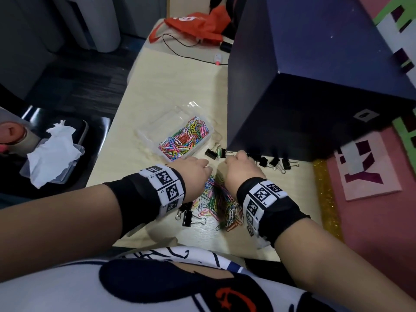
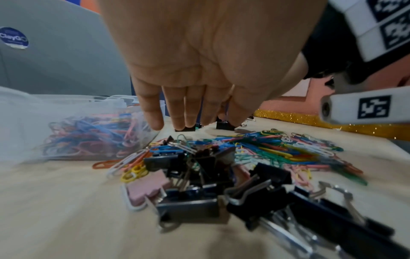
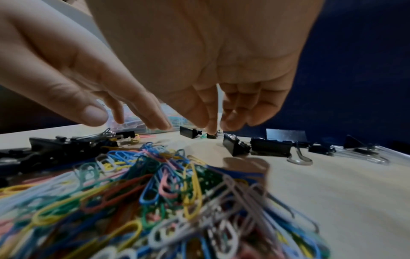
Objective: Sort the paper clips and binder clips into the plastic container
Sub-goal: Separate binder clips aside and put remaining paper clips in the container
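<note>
Desk (image 1: pixel 157 86): plastic container (image 1: pixel 203 140) holds paper clips (image 1: pixel 182 138); both hands (image 1: pixel 193 171) (image 1: pixel 242 168) empty, fingers loose.

- A pale wooden table (image 1: pixel 171 86) carries everything.
- On it: a clear plastic container (image 1: pixel 157 129), a loose heap of coloured paper clips (image 1: pixel 219 206), scattered black binder clips (image 1: pixel 273 163), an orange bag (image 1: pixel 198 24), a black cable (image 1: pixel 180 51).

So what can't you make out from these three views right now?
- Head view: both hands' fingertips, hidden behind the left hand and right hand.
- Right wrist view: whether the fingers grip the binder clip; too small.
- Left wrist view: the plastic container contents; blurred through its wall.
</note>
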